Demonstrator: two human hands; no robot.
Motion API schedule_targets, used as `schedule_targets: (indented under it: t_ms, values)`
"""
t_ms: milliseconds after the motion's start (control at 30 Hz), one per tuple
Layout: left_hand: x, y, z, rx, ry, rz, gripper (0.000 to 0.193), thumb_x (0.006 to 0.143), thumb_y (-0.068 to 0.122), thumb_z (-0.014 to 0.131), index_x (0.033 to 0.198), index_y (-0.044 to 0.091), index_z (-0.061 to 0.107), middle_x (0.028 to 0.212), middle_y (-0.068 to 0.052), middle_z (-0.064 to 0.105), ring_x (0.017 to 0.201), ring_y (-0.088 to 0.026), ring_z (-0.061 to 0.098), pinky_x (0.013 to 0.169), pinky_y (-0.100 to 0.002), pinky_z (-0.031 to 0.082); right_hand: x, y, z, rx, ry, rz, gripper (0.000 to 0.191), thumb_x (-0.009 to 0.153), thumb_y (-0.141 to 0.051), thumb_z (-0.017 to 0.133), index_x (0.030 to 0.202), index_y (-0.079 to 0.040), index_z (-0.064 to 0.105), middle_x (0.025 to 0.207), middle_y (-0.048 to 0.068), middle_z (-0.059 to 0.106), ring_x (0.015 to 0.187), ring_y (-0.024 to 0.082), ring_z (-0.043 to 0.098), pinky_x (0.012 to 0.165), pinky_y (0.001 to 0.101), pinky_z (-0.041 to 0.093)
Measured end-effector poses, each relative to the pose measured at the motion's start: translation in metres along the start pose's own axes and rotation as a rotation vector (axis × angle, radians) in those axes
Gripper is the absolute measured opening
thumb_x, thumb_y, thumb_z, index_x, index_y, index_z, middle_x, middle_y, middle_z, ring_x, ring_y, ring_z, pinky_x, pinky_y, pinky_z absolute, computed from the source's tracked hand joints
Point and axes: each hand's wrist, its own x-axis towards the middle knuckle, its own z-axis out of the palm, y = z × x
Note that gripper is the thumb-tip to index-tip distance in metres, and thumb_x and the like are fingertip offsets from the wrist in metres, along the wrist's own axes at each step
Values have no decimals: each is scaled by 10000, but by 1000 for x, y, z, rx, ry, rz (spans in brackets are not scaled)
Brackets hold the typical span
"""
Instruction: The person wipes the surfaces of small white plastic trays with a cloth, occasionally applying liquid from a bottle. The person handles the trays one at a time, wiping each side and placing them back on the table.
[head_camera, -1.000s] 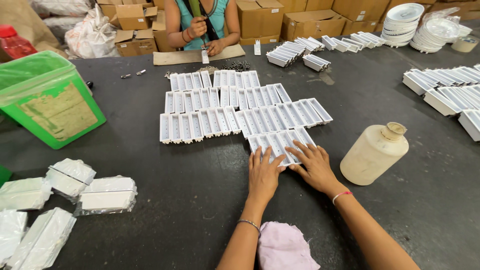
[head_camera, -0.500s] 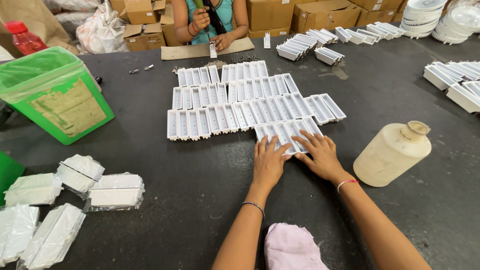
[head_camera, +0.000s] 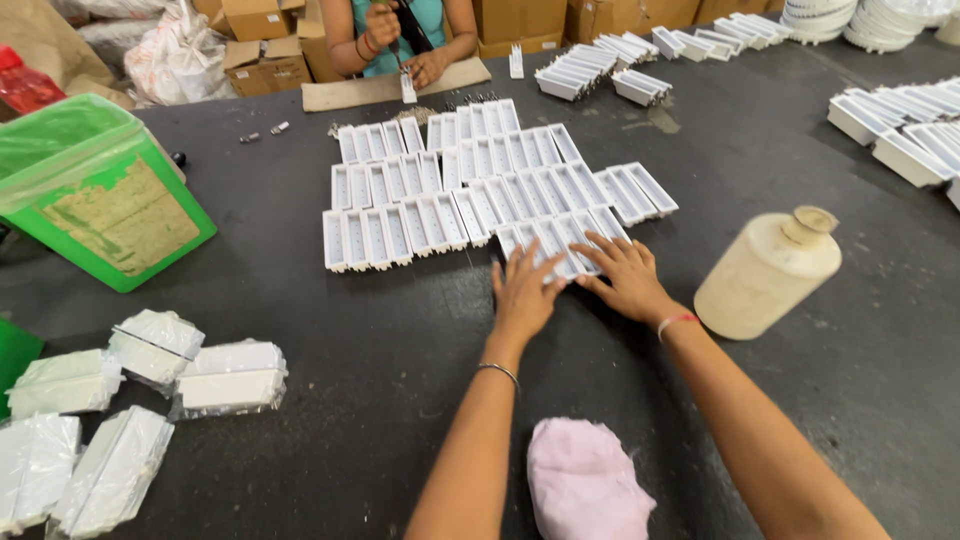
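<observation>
Both hands lay flat and open, palms down, gripping nothing. The left hand (head_camera: 524, 292) and the right hand (head_camera: 622, 277) pressed side by side on the nearest row of white rectangular plastic trays (head_camera: 560, 240), fingers spread over the tray tops. Beyond the fingertips, further rows of the same trays (head_camera: 450, 190) lay edge to edge on the dark table (head_camera: 350, 350), open side up; their shallow compartments appeared empty. Just right of the right hand stood a cream plastic bottle (head_camera: 768, 275), tilted, with its neck uncapped; its contents could not be determined. Near the forearms, between them, lay a pink cloth (head_camera: 588, 485). Well left of the left hand were white parts wrapped in clear plastic bags (head_camera: 228, 377) and a green bin (head_camera: 105, 195) lined with a green bag; its interior was not visible. Across the table, another person's hands (head_camera: 400, 45) worked over a cardboard sheet (head_camera: 390, 88).
</observation>
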Motion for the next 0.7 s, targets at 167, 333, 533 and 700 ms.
schedule_targets:
  t_ms: [167, 333, 533, 700]
  values:
    - [-46, 19, -43, -234, 318, -125, 465, 937, 243, 706, 1377, 137, 597, 1479, -147, 533, 1389, -352, 461, 1154, -513, 330, -5, -5, -13, 69, -40, 96, 588, 948, -570, 537, 1472, -301, 521, 1615, 54, 378, 1478, 319, 315, 1175, 588, 121]
    - [-96, 15, -79, -552, 499, -450, 386, 965, 134, 655, 1342, 65, 607, 1292, -126, 648, 1160, -249, 633, 998, -370, 494, 10, 1, -2, 195, 425, 288, 538, 1048, -509, 528, 1477, -184, 544, 1618, 148, 451, 1535, 336, 351, 1252, 544, 281]
    - [-84, -30, -93, -773, 490, -520, 355, 959, 99, 646, 1311, 63, 631, 1080, -68, 722, 798, -148, 622, 719, -283, 518, 47, 24, -1, 14, 427, 516, 566, 1007, -483, 565, 1485, -182, 535, 1611, 256, 320, 1462, 459, 289, 1155, 579, 271]
    - [-65, -67, -92, -783, 446, -500, 314, 962, 110, 637, 1272, 59, 635, 1033, -46, 710, 801, -110, 677, 690, -253, 542, 95, 32, 17, -63, 314, 452, 559, 1031, -512, 447, 1530, -263, 489, 1653, 226, 275, 1495, 460, 241, 1178, 604, 205]
